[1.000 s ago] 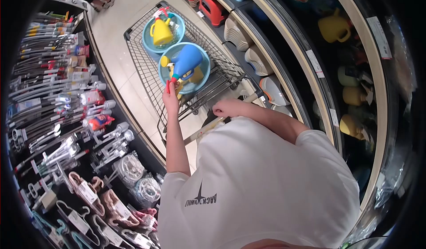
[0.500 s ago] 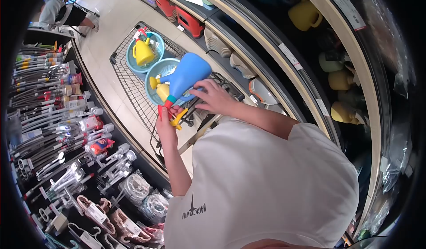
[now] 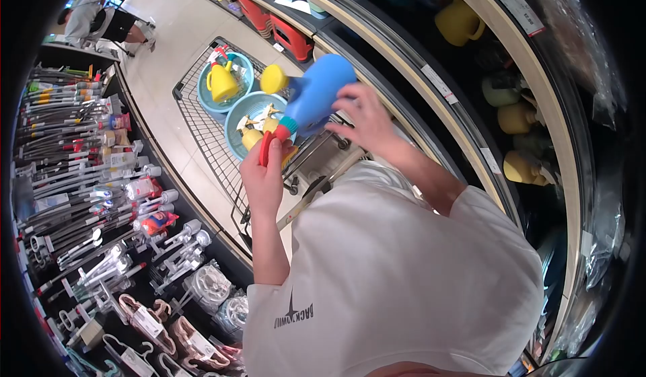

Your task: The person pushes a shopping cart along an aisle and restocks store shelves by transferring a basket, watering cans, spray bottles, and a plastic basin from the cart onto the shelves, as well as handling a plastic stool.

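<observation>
A blue watering can (image 3: 319,91) with a yellow sprinkler spout (image 3: 274,79) and a red-and-teal spray head is held tilted above the shopping cart. My left hand (image 3: 264,178) is closed around the red spray head, and a bit of yellow trigger shows beside the fingers. Close to the can's base, my right hand (image 3: 369,123) has its fingers apart and curved; whether the fingertips touch the blue plastic I cannot tell. Below, a light-blue basin (image 3: 232,125) holds yellow spray bottles (image 3: 250,137). Another basin (image 3: 204,98) contains a yellow watering can (image 3: 223,83).
The wire shopping cart (image 3: 202,135) stands in the aisle ahead. Shelves on the right hold a yellow jug (image 3: 459,22) and several spray bottles. Red stools (image 3: 291,37) sit farther along. Packaged brushes and hangers fill the left rack (image 3: 101,195). A person (image 3: 101,24) is at upper left.
The blue watering can has moved up and right and turned, so its yellow spout now points up-left. My right hand has shifted right and its fingers have spread around the base.
</observation>
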Available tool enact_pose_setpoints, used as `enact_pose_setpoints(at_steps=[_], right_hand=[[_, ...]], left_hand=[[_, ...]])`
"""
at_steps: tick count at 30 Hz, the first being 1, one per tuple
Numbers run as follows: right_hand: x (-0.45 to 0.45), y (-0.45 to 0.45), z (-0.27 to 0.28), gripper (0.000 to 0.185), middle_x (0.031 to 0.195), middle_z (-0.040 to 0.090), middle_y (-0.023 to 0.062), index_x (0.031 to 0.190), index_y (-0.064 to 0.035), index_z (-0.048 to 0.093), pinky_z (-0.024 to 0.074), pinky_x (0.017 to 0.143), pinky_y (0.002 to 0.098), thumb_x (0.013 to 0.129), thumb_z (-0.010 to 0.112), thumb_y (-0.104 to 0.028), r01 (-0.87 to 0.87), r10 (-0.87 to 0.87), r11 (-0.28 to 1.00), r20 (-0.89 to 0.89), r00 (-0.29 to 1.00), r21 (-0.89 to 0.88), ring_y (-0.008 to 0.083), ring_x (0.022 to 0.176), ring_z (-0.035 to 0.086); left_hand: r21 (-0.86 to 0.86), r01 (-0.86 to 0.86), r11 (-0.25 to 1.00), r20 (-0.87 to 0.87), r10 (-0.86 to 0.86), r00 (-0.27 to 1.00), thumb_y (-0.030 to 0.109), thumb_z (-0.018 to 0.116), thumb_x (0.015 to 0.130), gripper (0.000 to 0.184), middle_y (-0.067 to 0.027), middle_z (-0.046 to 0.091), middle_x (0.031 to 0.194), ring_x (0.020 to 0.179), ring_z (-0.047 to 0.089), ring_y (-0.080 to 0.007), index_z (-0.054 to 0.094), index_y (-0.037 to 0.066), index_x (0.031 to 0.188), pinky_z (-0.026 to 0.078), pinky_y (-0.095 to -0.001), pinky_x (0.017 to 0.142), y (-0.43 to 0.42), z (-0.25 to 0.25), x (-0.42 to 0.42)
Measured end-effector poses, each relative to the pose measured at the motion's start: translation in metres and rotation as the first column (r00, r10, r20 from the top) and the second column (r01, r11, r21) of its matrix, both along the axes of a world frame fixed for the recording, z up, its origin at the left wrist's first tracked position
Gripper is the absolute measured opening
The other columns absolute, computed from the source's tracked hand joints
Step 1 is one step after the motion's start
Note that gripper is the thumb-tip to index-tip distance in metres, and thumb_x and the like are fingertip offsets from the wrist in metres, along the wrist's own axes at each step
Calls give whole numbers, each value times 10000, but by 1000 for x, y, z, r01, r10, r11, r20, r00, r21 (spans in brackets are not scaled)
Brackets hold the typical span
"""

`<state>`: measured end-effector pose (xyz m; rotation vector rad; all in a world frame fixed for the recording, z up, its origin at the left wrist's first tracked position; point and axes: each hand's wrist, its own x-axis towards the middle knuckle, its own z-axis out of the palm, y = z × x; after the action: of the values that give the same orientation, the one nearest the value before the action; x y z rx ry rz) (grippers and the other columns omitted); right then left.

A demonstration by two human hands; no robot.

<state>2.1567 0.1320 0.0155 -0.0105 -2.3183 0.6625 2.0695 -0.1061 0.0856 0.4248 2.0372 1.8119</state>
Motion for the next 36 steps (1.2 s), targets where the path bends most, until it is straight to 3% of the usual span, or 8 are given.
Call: enact_pose_setpoints(at_steps=[7,9,11,15,19,25,33,36], right_hand=[[6,41,67,933,1449,566,131,1449,-68,553,405,1154,467,660,933,-389,-373,442,897,432,786,-238,347,1382,497],[9,37,66,951,1369,606,155,1461,-52,540,457,1106,441,657,943,-363,-354,446,895,502,742,-271,359,1326,550],[7,30,71,951,1390,596,192,1487,-45,502,482,1105,431,696,944,-334,-201,570,817,700,431,-541,340,1306,594],[17,35,36,879,1366,621,155,1472,-45,514,486,1100,402,727,920,-274,-167,653,719,575,493,-674,270,1242,638],[27,73,19,804,1317,648,92,1466,-39,512,498,1081,382,782,908,-190,10,436,583,323,840,-813,194,1209,627],[40,151,21,790,1431,592,128,1531,-28,418,467,1132,405,937,831,-345,53,87,215,73,994,-975,232,1303,595],[39,216,20,908,1501,575,142,1523,48,474,386,1200,396,900,839,-501,331,-213,175,292,932,-927,245,1362,564],[27,250,-7,917,1498,579,142,1508,19,497,385,1200,395,832,907,-445,393,-401,391,230,887,-833,240,1393,538]], left_hand=[[-205,393,897,1,-401,916,153,641,1039,276,-131,773,928,835,760,-188,726,-96,1125,605,-306,820,-17,29,-41],[-210,384,899,18,-389,921,164,668,1013,255,-89,755,862,801,728,-160,754,-74,1038,596,-299,754,-14,30,-47],[-233,465,854,175,-434,884,177,669,1015,261,-78,745,844,778,724,-158,757,-68,1015,594,-298,722,-12,34,-55],[-72,286,956,-17,-288,958,296,526,1099,384,-97,746,1027,967,706,-166,706,-35,1170,561,-350,899,-8,31,-57],[22,-37,999,-90,39,995,408,363,1162,510,-128,717,1171,1073,670,-173,672,6,1222,531,-350,960,-18,0,-68],[-196,-88,977,150,119,982,368,373,1167,482,-83,729,1044,1001,673,-163,680,-4,1150,528,-327,890,-56,-129,-47],[-351,-160,923,-126,123,984,247,478,1131,339,-152,723,994,961,681,-248,685,-20,1104,520,-374,911,-72,-208,14],[-416,-222,882,-318,87,944,188,539,1089,248,-163,695,1015,982,623,-314,700,3,1124,500,-419,909,-73,-215,27]])
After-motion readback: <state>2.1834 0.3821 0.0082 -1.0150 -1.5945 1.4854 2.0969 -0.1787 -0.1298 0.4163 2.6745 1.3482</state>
